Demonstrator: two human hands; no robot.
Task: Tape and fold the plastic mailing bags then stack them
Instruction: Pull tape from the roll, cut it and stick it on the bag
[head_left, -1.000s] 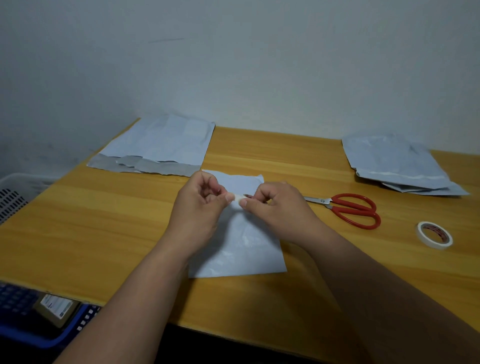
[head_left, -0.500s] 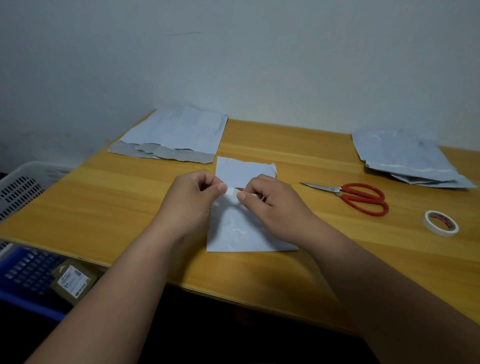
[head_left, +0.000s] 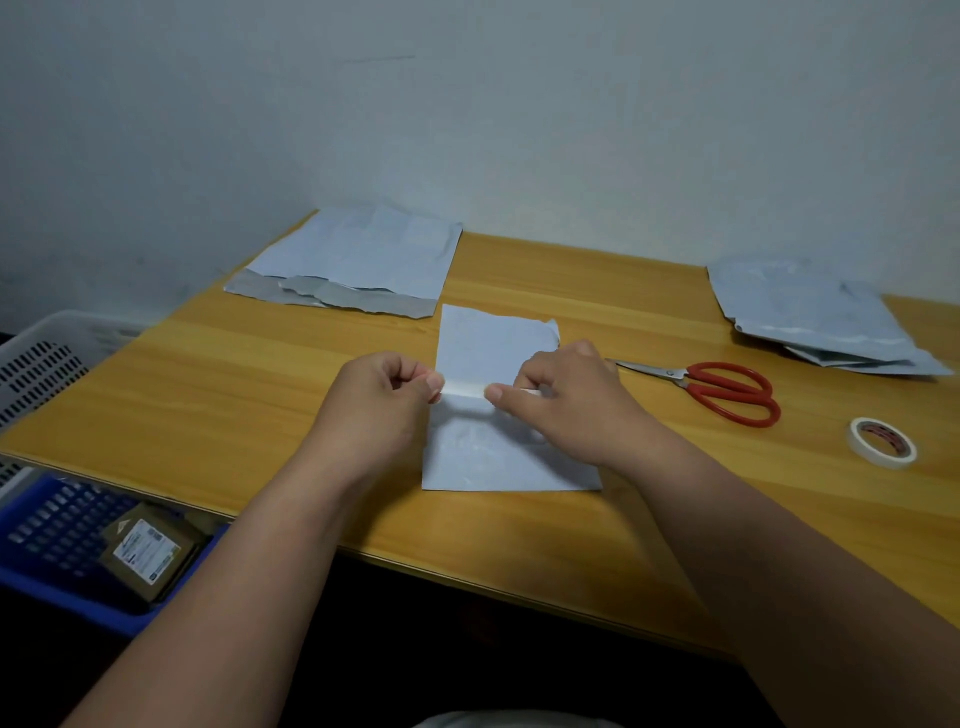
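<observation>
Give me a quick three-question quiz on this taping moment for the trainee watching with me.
1. True or false: the scissors are in the right hand.
2. Multiple choice: the strip of tape stretched between the left hand and the right hand is over which thing? A. the tape roll B. the mailing bag in the middle C. the blue basket
3. Fill in: the scissors' handles are coloured ____.

Key
1. False; they lie on the table, to the right of that hand.
2. B
3. Red
</observation>
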